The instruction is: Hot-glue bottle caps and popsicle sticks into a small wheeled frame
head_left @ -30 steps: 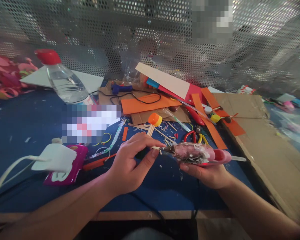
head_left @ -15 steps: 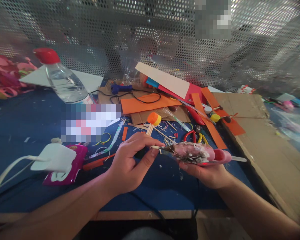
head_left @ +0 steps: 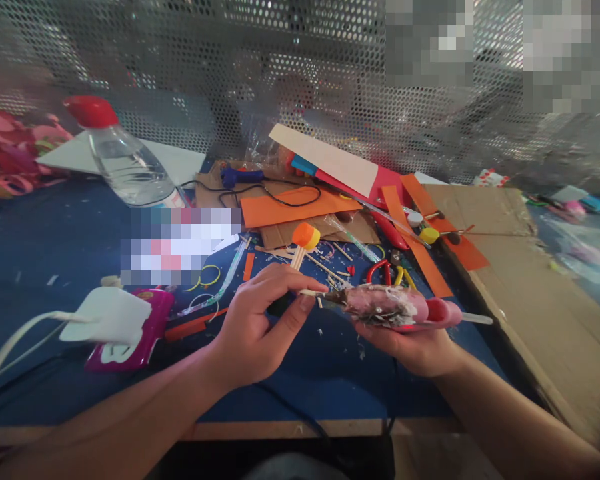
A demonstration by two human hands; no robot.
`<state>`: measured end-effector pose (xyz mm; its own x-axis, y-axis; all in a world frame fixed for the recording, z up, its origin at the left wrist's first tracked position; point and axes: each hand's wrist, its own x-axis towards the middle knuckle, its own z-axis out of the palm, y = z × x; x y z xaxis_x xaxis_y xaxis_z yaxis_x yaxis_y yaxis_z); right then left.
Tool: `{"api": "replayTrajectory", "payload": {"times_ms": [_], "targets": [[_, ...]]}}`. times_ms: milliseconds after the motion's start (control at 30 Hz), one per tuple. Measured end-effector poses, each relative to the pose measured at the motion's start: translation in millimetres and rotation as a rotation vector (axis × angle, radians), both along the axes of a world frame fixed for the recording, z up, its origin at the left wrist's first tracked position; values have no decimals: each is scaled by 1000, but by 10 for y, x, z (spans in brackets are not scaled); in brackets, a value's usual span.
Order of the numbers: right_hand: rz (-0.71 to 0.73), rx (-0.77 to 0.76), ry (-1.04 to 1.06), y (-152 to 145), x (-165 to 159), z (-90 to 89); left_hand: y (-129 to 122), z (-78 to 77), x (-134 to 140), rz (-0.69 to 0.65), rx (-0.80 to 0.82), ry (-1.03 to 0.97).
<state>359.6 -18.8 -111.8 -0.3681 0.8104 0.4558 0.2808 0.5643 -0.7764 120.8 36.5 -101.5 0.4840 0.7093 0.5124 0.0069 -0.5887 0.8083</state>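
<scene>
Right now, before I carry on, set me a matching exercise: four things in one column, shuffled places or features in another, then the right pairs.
1. Pink glue gun
2. Pale stick
3. White adapter
4. Bottle

A. Has a red cap
B. In the right hand
C. At the magenta block
D. Pinched by the left hand

Pairs: 1-B, 2-D, 3-C, 4-A.

Left hand pinches while right hand curls in a grip
</scene>
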Motion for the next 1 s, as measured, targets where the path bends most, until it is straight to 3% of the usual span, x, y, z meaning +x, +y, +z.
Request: {"api": "replayTrajectory", "payload": {"times_ms": [1000], "targets": [[3, 37, -35, 1, 14, -12, 8, 13, -6, 4, -1, -5]]}}
